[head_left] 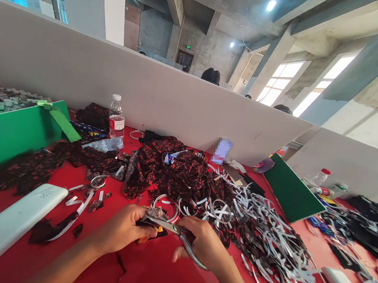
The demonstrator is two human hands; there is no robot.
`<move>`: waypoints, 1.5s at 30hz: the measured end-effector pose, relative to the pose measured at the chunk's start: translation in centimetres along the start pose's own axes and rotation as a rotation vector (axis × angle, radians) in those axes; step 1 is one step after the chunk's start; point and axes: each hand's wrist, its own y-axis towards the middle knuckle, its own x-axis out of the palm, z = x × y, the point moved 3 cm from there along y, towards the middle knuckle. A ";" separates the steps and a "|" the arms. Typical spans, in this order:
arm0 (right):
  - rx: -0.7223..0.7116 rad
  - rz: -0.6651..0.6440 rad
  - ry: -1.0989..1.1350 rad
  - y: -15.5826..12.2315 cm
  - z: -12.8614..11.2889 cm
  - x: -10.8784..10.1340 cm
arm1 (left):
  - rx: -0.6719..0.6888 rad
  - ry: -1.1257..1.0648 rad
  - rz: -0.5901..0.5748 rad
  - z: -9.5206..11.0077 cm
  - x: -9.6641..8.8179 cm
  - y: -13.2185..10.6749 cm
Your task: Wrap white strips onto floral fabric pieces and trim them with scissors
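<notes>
My left hand [126, 230] pinches a small bunched scrap of patterned fabric [157, 212], with orange threads [160, 230] and a dark bit showing below it. In my right hand [202, 242] is a pair of scissors [180, 237], its grey handle loop lying under the palm. The blades point left and lie across the scrap at my left fingers; whether they are cutting cannot be made out. Just behind the hands, a white ring of strip [172, 203] rests on the red table [145, 274]. A heap of dark red-flowered fabric [175, 167] lies farther back.
A tangle of white strips [266, 238] and scraps spreads on the right. A white power bank [9, 225] sits at the left, a water bottle [117, 121] behind it. Green boards [17, 139] flank the workspace; a white partition [167, 97] stands behind, with a lit phone [221, 151] against it.
</notes>
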 end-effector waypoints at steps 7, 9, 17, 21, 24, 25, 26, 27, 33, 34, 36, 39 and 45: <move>0.001 0.001 -0.023 0.1 0.1 0.0 | -0.001 0.021 -0.002 -0.1 0.0 -0.1; -0.003 0.003 -0.014 0.1 0.1 0.0 | 0.002 0.015 -0.001 0.0 0.0 -0.1; 0.011 0.010 0.014 0.0 0.3 -0.2 | 0.001 -0.045 -0.018 -0.1 0.0 -0.2; 0.016 -0.004 0.017 0.1 0.2 -0.2 | 0.026 -0.050 -0.027 0.2 0.0 -0.1; 0.011 -0.016 0.022 0.1 0.0 -0.2 | 0.026 -0.038 -0.041 0.4 0.1 -0.1; 0.012 -0.018 0.022 0.1 0.0 -0.2 | 0.022 -0.036 -0.046 0.4 0.1 -0.1; 0.014 -0.020 0.022 0.1 0.0 -0.2 | 0.021 -0.036 -0.051 0.4 0.2 -0.1; 0.017 -0.021 0.020 0.1 0.0 -0.2 | 0.020 -0.037 -0.056 0.3 0.2 -0.1; 0.030 -0.019 0.012 0.1 0.1 -0.2 | -0.012 -0.041 -0.056 -0.3 0.1 0.2; 0.030 -0.018 0.014 0.1 0.1 -0.1 | -0.014 -0.039 -0.057 -0.4 0.1 0.2; 0.023 -0.012 0.020 0.0 0.2 0.0 | -0.011 -0.041 -0.064 -0.6 0.1 0.2; 0.004 0.005 0.018 0.0 0.5 0.1 | -0.003 -0.038 -0.071 -0.5 0.1 0.2; -0.011 0.014 0.011 0.1 0.8 0.1 | 0.019 -0.009 -0.079 -0.4 0.1 0.1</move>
